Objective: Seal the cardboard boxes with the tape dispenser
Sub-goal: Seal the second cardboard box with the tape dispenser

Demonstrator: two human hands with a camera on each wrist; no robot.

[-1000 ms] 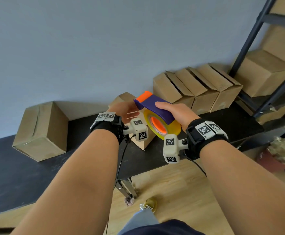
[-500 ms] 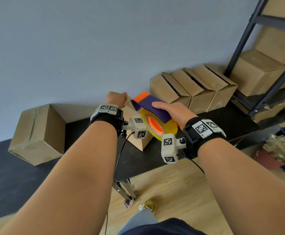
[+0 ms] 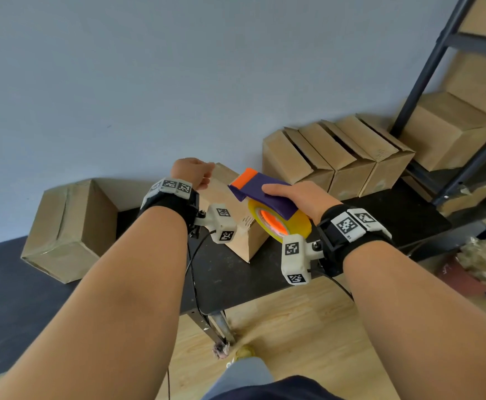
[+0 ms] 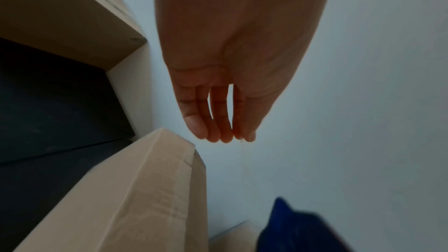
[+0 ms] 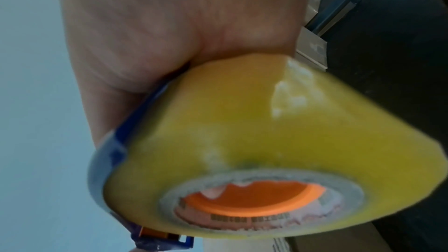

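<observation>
A small cardboard box (image 3: 237, 226) stands tilted on the black table (image 3: 236, 281) in front of me. My right hand (image 3: 296, 197) grips the purple tape dispenser (image 3: 260, 187) with its orange tip, held just above the box's top. Its yellow tape roll (image 3: 290, 226) hangs below my palm, and the right wrist view shows the roll (image 5: 242, 131) close up. My left hand (image 3: 191, 171) hovers over the box's far left corner. In the left wrist view its fingers (image 4: 218, 122) hang straight and loose just above that box corner (image 4: 169, 150), holding nothing.
A taped box (image 3: 68, 229) lies at the left against the grey wall. Three boxes (image 3: 337, 157) stand in a row at the back right. A dark metal rack (image 3: 426, 73) holds more boxes (image 3: 452, 125). A bag of scraps (image 3: 484, 261) sits on the wooden floor.
My left hand has lifted off the box top beside the dispenser and moved to the far left corner. The right hand has kept the dispenser over the box.
</observation>
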